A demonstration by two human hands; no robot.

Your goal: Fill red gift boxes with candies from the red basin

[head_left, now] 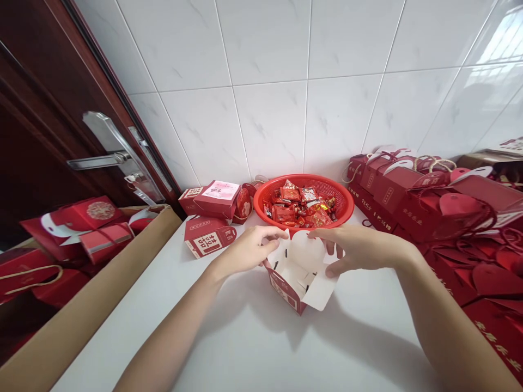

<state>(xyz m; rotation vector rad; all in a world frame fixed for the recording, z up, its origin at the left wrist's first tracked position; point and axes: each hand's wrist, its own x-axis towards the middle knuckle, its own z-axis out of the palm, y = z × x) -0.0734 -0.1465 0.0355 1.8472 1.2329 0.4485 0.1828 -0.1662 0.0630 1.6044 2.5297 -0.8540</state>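
A small red gift box (285, 287) with a white inside stands upright on the white table, its top flaps spread apart. My left hand (251, 247) grips the flap on the box's left and far side between thumb and fingers. On the other side, my right hand (351, 249) holds the right flap, thumb on the white inner face. Several small dark marks show inside the box; I cannot make out what they are. Just behind it sits a red plastic basket (265, 198) holding red-wrapped sweets (304, 207).
Closed red boxes (216, 198) stand left of the basket. Many stacked red boxes (412, 201) with cord handles fill the right side. A cardboard carton (134, 258) of red boxes is at the left, by a dark door with a metal handle (98, 160). A tiled wall stands behind.
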